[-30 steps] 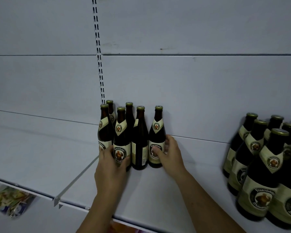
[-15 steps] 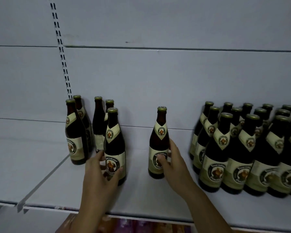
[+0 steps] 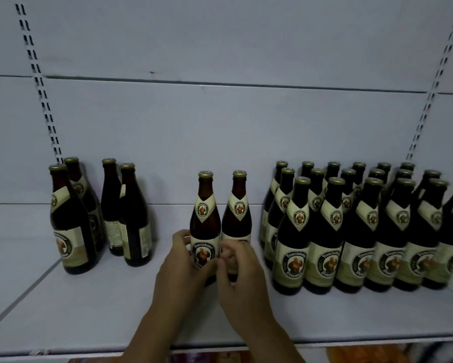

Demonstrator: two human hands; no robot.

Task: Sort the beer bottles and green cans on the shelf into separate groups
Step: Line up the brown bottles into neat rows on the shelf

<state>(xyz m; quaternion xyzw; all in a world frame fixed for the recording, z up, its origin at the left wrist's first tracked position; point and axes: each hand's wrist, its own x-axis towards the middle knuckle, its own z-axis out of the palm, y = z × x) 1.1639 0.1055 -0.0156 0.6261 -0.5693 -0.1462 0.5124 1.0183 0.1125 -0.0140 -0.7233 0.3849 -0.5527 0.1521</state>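
Beer bottles (image 3: 205, 226): left hand (image 3: 183, 268) and right hand (image 3: 242, 279) each curl round one, low down; pushed carelessly toward the packed group (image 3: 351, 231) at 3 o'clock, they could topple neighbours.

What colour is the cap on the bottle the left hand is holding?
Gold. The cap tops the brown bottle gripped by the left hand; head view.

Shop, white metal shelf (image 3: 89, 310) with panelled back, slotted uprights (image 3: 40, 95) at 11 and 1 o'clock, ranks of identical bottles (image 3: 327, 244) at 3 o'clock, coloured packets (image 3: 351, 355) at 6 o'clock
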